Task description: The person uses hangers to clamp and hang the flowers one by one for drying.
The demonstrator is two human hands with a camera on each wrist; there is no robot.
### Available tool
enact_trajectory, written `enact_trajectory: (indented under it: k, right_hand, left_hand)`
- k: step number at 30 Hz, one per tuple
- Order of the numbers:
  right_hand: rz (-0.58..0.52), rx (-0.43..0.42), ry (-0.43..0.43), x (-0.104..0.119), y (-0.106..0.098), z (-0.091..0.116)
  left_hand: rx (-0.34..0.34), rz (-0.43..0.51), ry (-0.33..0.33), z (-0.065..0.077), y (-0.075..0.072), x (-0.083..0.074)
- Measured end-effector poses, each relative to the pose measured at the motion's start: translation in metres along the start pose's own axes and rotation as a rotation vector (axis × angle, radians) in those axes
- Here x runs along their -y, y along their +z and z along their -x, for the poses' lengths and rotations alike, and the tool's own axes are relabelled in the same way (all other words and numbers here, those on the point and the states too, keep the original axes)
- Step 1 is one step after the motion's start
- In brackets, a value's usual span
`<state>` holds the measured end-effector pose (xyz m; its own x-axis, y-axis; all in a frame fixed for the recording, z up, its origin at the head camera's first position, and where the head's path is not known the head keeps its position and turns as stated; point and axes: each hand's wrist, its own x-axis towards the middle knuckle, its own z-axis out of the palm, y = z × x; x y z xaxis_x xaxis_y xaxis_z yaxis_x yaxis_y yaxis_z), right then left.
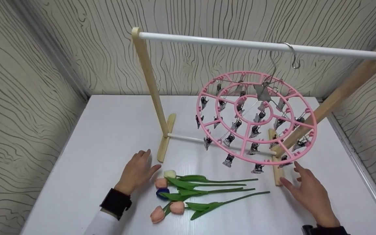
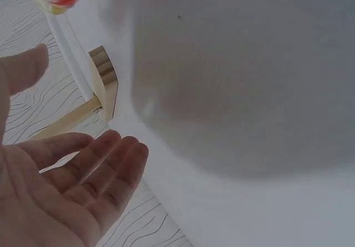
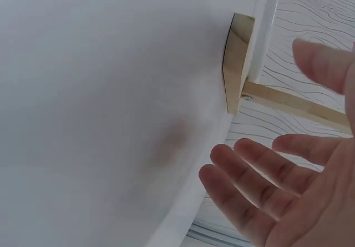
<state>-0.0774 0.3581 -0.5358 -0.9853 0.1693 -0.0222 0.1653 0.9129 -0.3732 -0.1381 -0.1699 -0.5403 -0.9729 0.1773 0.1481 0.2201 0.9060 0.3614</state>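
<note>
My left hand (image 1: 137,172), fingers relaxed and holding nothing, is beside the flower heads and the rack's left foot (image 1: 166,137). My right hand (image 1: 310,191) is empty too, thumb apart from the fingers, near the rack's right foot (image 1: 277,173) and below the hanger's near rim in the head view. Between the hands lie several artificial tulips with green leaves: a white tulip (image 1: 170,174), a dark blue tulip (image 1: 163,194) and peach tulips (image 1: 177,207). Their stems point right. A round pink clip hanger (image 1: 245,153) with several dangling clips hangs at a tilt from the rack.
The rack has wooden posts (image 1: 150,81), a white top bar (image 1: 214,41) and a thin lower bar (image 1: 188,138). A metal hook (image 1: 294,57) goes over the top bar. The white table (image 1: 109,124) meets wood-patterned walls (image 1: 109,49) at the back and sides.
</note>
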Motion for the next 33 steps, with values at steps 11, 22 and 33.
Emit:
enact_trajectory:
  k: [11, 22, 33]
  right_hand:
    - [-0.053, 0.136, 0.075, 0.007, 0.006, -0.016]
    - [-0.126, 0.169, 0.103, 0.018, 0.014, -0.021]
    - [-0.122, 0.142, 0.039, 0.016, 0.012, -0.022]
  left_hand:
    - [0.046, 0.207, -0.117, -0.035, 0.011, -0.007]
    - [0.108, 0.303, -0.208, -0.045, 0.017, -0.01]
    - [0.144, 0.307, -0.227, -0.042, 0.014, -0.011]
